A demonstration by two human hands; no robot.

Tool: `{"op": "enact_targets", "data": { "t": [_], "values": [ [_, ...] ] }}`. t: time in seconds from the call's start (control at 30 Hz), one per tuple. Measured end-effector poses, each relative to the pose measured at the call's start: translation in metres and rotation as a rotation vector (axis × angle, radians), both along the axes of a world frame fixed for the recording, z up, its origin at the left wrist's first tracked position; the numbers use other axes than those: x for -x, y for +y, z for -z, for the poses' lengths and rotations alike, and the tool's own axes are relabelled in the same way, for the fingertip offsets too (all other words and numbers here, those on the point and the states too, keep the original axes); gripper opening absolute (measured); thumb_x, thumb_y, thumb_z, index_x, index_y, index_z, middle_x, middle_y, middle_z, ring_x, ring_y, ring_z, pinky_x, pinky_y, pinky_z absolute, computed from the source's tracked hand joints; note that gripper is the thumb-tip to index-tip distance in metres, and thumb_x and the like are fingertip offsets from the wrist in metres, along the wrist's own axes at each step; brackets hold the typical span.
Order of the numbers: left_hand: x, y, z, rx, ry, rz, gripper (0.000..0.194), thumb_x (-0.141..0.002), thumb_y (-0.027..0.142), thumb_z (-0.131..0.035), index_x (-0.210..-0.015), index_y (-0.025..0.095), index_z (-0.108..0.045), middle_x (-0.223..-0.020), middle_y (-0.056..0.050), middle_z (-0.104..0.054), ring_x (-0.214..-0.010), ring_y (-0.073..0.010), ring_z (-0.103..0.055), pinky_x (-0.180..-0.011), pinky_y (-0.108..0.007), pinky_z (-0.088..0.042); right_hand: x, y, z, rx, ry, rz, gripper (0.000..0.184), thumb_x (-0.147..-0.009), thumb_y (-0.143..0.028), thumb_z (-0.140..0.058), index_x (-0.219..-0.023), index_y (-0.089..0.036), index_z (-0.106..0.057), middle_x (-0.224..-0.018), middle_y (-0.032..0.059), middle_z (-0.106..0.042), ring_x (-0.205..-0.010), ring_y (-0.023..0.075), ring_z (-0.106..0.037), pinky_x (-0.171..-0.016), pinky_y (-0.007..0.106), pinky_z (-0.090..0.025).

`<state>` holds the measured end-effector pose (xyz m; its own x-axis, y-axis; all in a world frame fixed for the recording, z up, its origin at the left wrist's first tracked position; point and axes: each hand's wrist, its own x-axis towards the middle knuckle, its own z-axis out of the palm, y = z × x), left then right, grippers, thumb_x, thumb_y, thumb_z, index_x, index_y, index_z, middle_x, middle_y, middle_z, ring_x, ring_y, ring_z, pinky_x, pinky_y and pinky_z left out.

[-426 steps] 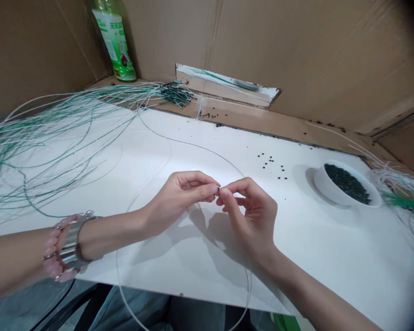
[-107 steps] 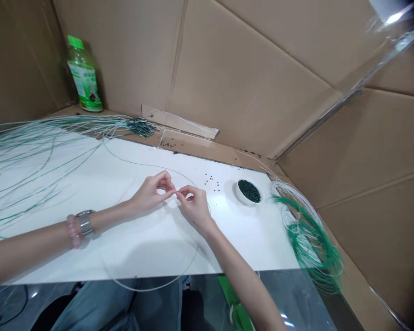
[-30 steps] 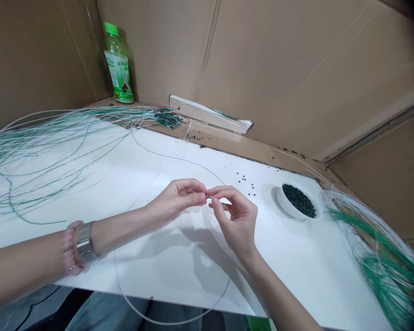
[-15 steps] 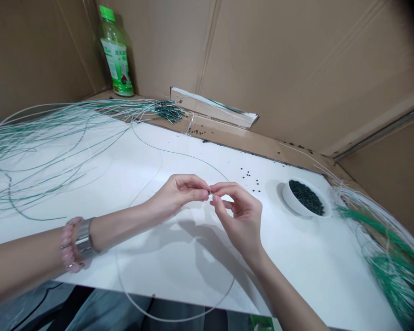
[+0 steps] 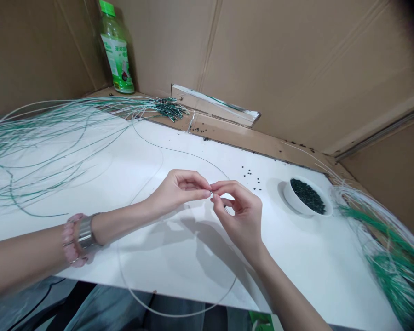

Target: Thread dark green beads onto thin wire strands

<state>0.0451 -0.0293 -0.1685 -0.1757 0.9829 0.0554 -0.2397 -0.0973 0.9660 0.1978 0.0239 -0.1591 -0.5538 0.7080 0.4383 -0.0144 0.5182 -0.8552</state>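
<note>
My left hand (image 5: 180,191) and my right hand (image 5: 240,214) meet at the fingertips above the white board (image 5: 179,257). Both pinch a thin white-and-green wire (image 5: 186,154) near its end, and a tiny dark bead (image 5: 212,193) shows at the pinch. The wire runs from there in a wide loop over the board and past its front edge. Just right of my right hand lie several loose dark beads (image 5: 251,178). A white bowl of dark beads (image 5: 305,198) stands further right.
A large bundle of green-and-white wires (image 5: 51,147) spreads across the left, with its beaded ends (image 5: 169,109) at the back. Another wire coil (image 5: 382,243) lies at the right. Cardboard walls (image 5: 296,64) enclose the back, and a green-capped bottle (image 5: 115,48) stands in the corner.
My hands stay together at the fingertips on the wire, with only slight finger movement. The view has shifted a little, so the bowl and board sit slightly differently in the picture.
</note>
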Motion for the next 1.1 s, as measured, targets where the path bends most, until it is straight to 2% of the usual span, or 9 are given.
{"op": "enact_targets", "data": {
  "t": [0.17, 0.4, 0.77, 1.1],
  "values": [
    [0.0045, -0.0019, -0.0037, -0.079, 0.198, -0.02, 0.004, -0.068, 0.012, -0.073, -0.07, 0.014, -0.069, -0.072, 0.0, -0.068, -0.069, -0.0078, -0.063, -0.068, -0.016, -0.052, -0.0016, 0.0024, -0.0006, -0.082, -0.032, 0.004, 0.012, -0.077, -0.008, -0.059, -0.077, -0.02, -0.063, -0.085, 0.0023, -0.068, -0.08, 0.0116, -0.064, -0.058, 0.019, -0.058],
    [0.0074, -0.0019, 0.0001, -0.16, 0.304, -0.036, 0.009, -0.07, 0.014, -0.074, -0.077, 0.014, -0.069, -0.076, 0.0, -0.069, -0.072, -0.0072, -0.065, -0.072, -0.015, -0.054, -0.0024, 0.0026, 0.0007, -0.088, -0.082, -0.005, 0.01, -0.08, -0.011, -0.057, -0.078, -0.02, -0.063, -0.086, 0.0012, -0.068, -0.082, 0.0111, -0.064, -0.058, 0.018, -0.057],
    [0.0045, -0.0013, 0.0019, -0.209, 0.317, -0.038, 0.006, -0.075, 0.013, -0.069, -0.08, 0.015, -0.068, -0.078, 0.001, -0.067, -0.074, -0.006, -0.064, -0.073, -0.014, -0.053, -0.0019, 0.004, 0.0017, 0.012, -0.063, 0.015, 0.008, -0.083, -0.019, -0.059, -0.078, -0.02, -0.065, -0.085, 0.0026, -0.069, -0.081, 0.0133, -0.065, -0.057, 0.022, -0.059],
    [0.0028, -0.0022, 0.0017, -0.176, 0.301, -0.092, 0.009, -0.075, 0.016, -0.069, -0.08, 0.014, -0.063, -0.077, 0.002, -0.064, -0.071, -0.0048, -0.061, -0.071, -0.013, -0.052, -0.0018, 0.0028, -0.0051, -0.015, -0.088, 0.126, 0.008, -0.081, -0.019, -0.062, -0.074, -0.021, -0.066, -0.077, -0.0003, -0.069, -0.075, 0.0105, -0.064, -0.054, 0.016, -0.053]
  ]
}}
